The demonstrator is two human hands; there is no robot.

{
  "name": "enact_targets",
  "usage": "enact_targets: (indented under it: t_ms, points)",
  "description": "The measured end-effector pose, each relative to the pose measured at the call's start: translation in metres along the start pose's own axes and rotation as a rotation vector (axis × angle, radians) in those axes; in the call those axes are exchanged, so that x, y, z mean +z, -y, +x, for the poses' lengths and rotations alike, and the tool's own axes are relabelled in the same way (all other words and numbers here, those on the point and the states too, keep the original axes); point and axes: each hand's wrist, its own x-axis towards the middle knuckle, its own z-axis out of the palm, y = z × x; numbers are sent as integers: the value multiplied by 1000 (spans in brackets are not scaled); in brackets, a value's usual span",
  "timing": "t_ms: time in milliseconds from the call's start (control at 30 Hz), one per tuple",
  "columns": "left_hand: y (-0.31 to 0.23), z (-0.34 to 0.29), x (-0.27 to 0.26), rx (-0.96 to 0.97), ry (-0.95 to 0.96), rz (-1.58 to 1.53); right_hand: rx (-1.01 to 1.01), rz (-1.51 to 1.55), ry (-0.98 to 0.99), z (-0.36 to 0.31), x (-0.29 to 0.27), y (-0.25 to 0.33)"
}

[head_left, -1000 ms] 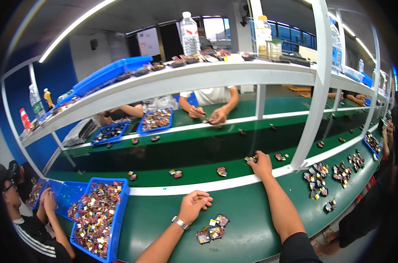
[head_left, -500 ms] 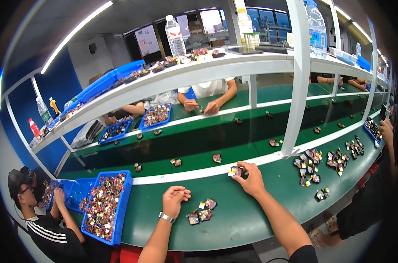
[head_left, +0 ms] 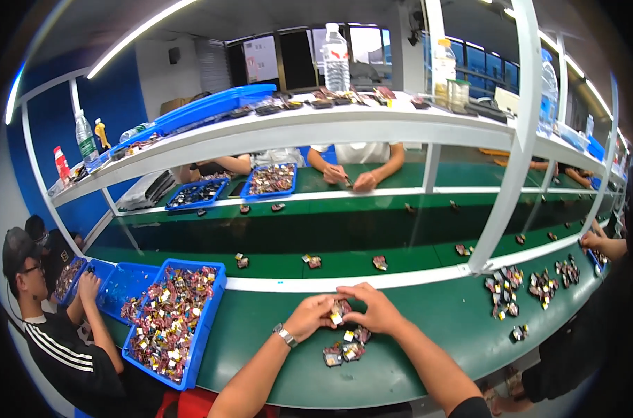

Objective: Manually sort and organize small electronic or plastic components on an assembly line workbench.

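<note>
While both hands meet, they pinch one small part (head_left: 338, 313).
The left hand (head_left: 310, 315) and right hand (head_left: 373, 309) hold it just above a pile (head_left: 344, 346) on the green table (head_left: 428, 327).

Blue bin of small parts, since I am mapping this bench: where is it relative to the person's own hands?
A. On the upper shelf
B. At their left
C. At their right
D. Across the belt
B: the blue bin sits on the green table left of the left hand and right hand.
</note>
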Motion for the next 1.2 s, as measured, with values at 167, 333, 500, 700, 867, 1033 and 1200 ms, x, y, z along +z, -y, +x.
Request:
enact_targets:
  t_ms: [167,333,500,700,867,1033,1200]
  points:
    - [2,2,-4,-5,10,-33,-73,-59,-41,0,7,-2]
    - [7,10,1,90,-28,-130,-69,-285,-319,8,18,5]
    - [12,13,1,33,-36,-133,-52,-384,-372,5,25,2]
    - [12,14,7,18,-24,-25,111,-371,-310,-2,27,5]
    - [12,10,6,30,-41,-83,-126,-477,-355,-3,29,5]
    - [9,11,6,63,-39,-102,-87,-258,-191,0,17,3]
    - [11,13,4,76,12,-130,-25,-258,-175,-3,11,-2]
